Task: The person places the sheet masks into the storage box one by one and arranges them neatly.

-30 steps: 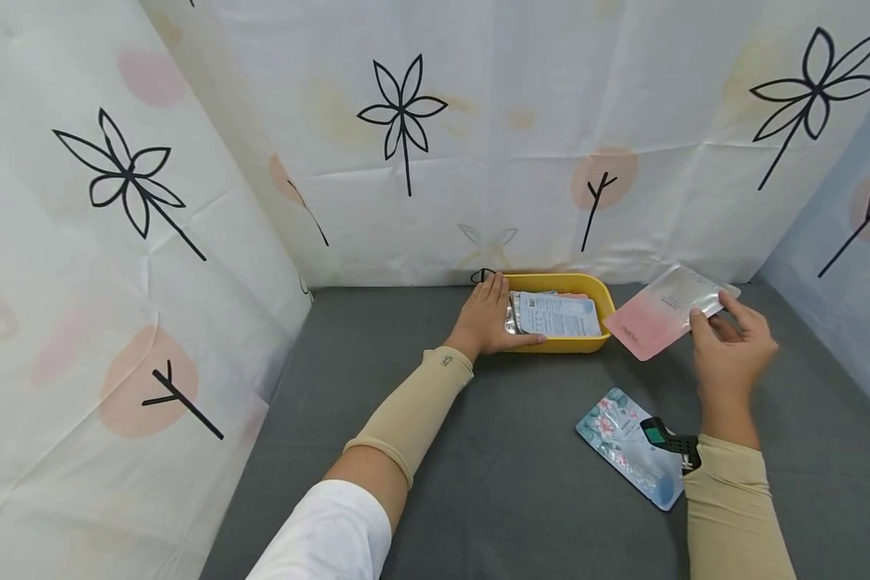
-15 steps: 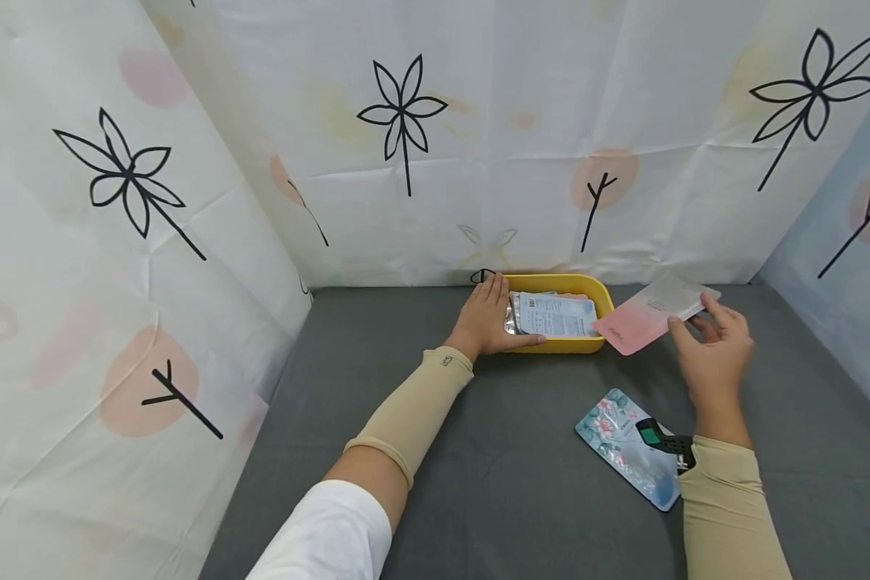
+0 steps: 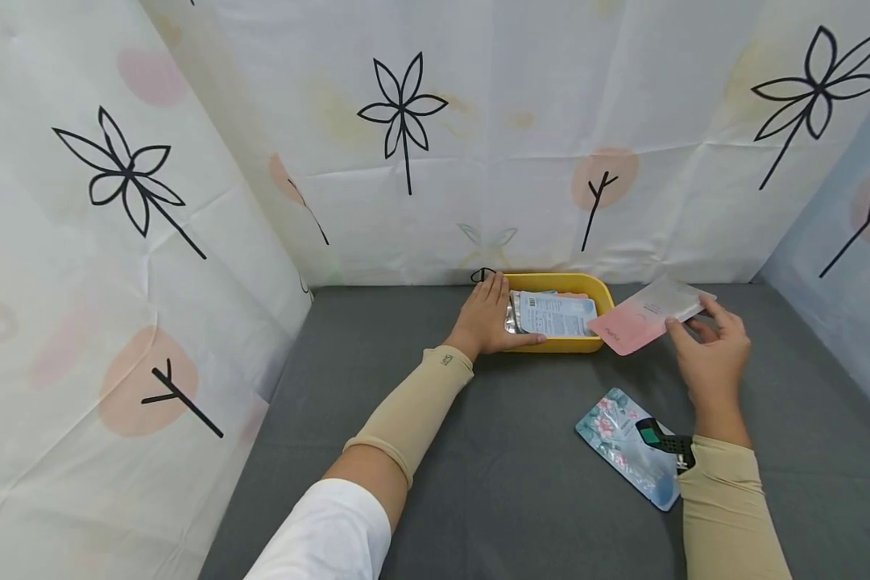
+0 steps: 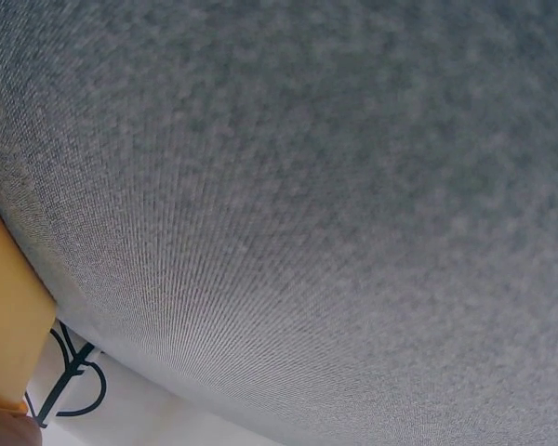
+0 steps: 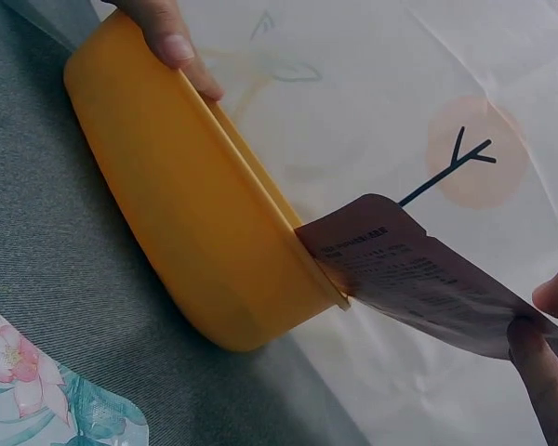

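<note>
At the left end of a yellow plastic basin (image 3: 589,283), my left hand (image 3: 484,321) grips the rim, the thumb along the front side and the fingers toward the back. Inside lie several flat sheet mask packets (image 3: 558,314), the top one pale blue with printing. My right hand (image 3: 714,346) pinches a pink and white sheet mask packet (image 3: 641,316) by its far right corner. That packet tilts down leftward, its pink end over the basin's right rim. In the right wrist view, the packet's printed back (image 5: 409,269) meets the rim corner.
A blue floral sheet mask packet (image 3: 627,447) lies on the grey cloth (image 3: 507,451), partly under the right wrist's black strap (image 3: 667,441). Right behind the basin rises a white patterned curtain (image 3: 522,177); more curtain hangs at both sides.
My right hand has moved left with the pink packet, bringing its pink end over the basin's right rim. In the last half second it barely shifted. My left hand stayed on the basin.
</note>
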`<action>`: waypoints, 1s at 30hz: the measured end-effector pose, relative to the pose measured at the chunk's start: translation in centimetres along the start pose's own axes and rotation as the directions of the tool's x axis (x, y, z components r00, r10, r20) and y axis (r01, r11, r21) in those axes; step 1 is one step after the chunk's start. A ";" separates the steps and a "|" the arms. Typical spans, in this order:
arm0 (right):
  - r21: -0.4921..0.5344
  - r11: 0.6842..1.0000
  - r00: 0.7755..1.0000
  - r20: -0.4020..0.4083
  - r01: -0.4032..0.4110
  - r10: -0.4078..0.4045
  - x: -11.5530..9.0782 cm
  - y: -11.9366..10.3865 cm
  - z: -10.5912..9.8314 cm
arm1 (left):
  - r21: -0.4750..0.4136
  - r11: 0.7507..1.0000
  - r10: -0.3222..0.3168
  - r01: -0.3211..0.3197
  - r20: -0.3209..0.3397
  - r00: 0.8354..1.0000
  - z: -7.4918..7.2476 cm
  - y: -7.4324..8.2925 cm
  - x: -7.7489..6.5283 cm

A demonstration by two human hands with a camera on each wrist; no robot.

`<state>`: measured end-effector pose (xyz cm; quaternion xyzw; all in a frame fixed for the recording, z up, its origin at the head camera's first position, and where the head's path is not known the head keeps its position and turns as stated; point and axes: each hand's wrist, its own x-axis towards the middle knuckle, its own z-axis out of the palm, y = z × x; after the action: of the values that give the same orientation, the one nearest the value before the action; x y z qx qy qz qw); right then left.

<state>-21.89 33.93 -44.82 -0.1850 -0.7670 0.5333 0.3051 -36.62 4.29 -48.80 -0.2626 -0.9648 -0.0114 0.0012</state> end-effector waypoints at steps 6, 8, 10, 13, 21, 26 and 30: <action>0.047 0.999 1.000 0.021 -0.008 0.007 0.1 0.0 0.0 | 0.011 1.000 0.002 -0.002 -0.003 1.000 -0.1 0.0 0.0; 0.059 0.998 1.000 0.023 -0.017 0.016 0.1 -0.1 0.0 | 0.012 1.000 0.002 -0.002 -0.002 1.000 0.0 0.0 0.1; 0.077 0.996 0.999 0.024 -0.033 0.031 0.2 -0.1 0.0 | 0.010 1.000 0.002 -0.002 -0.002 1.000 0.0 0.0 0.1; 0.122 0.991 0.998 0.028 -0.058 0.055 0.2 0.0 0.1 | 0.003 1.000 0.002 -0.002 0.000 1.000 0.1 0.0 0.1; 0.346 0.935 0.997 0.041 -0.078 0.068 0.1 0.0 0.4 | 0.006 1.000 0.006 -0.006 -0.007 1.000 -0.2 0.0 0.0; 0.316 0.945 0.996 0.046 -0.081 0.071 0.0 -0.1 0.4 | 0.009 1.000 0.008 -0.008 -0.012 1.000 -0.1 0.0 0.0; 0.237 0.969 0.997 0.050 -0.074 0.064 0.0 0.1 0.5 | 0.009 1.000 0.002 -0.002 -0.011 1.000 -0.1 0.0 -0.1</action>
<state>-22.24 33.62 -45.00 -0.1624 -0.6965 0.6358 0.2902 -36.56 4.28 -48.68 -0.2636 -0.9646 -0.0085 0.0075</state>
